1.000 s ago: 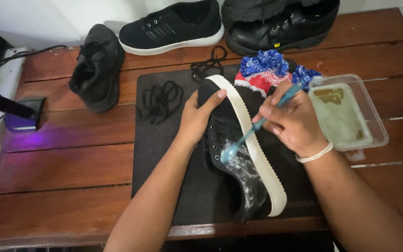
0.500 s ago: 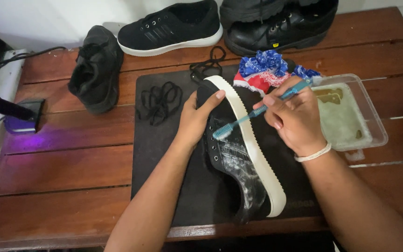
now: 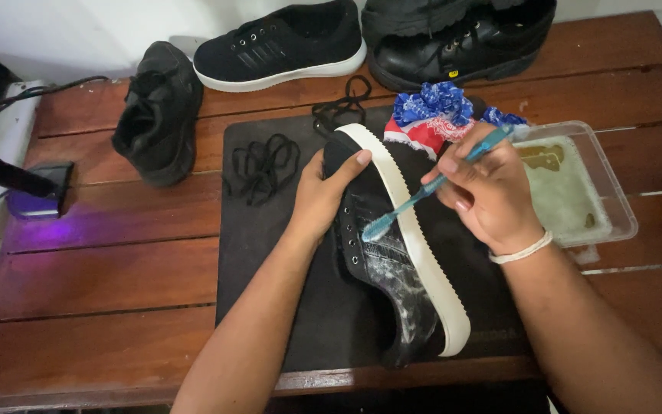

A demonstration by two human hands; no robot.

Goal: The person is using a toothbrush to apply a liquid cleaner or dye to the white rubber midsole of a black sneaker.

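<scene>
A black sneaker with a white sole [image 3: 415, 268] lies on its side on a black mat [image 3: 285, 284], its upper streaked with white foam. My left hand [image 3: 327, 192] grips the heel end and steadies it. My right hand [image 3: 488, 192] holds a light blue toothbrush [image 3: 430, 188], whose bristle head rests on the shoe's side near the eyelets. A white band circles my right wrist.
A clear plastic tub of soapy water [image 3: 576, 184] stands right of the mat, beside a blue and red cloth [image 3: 434, 115]. Loose black laces [image 3: 262, 165] lie on the mat. Three other black shoes [image 3: 281, 46] sit at the back of the wooden table [image 3: 101, 276].
The toothbrush head has moved up the shoe's side, from the foamy middle toward the eyelets near the heel. My left hand keeps its grip on the shoe.
</scene>
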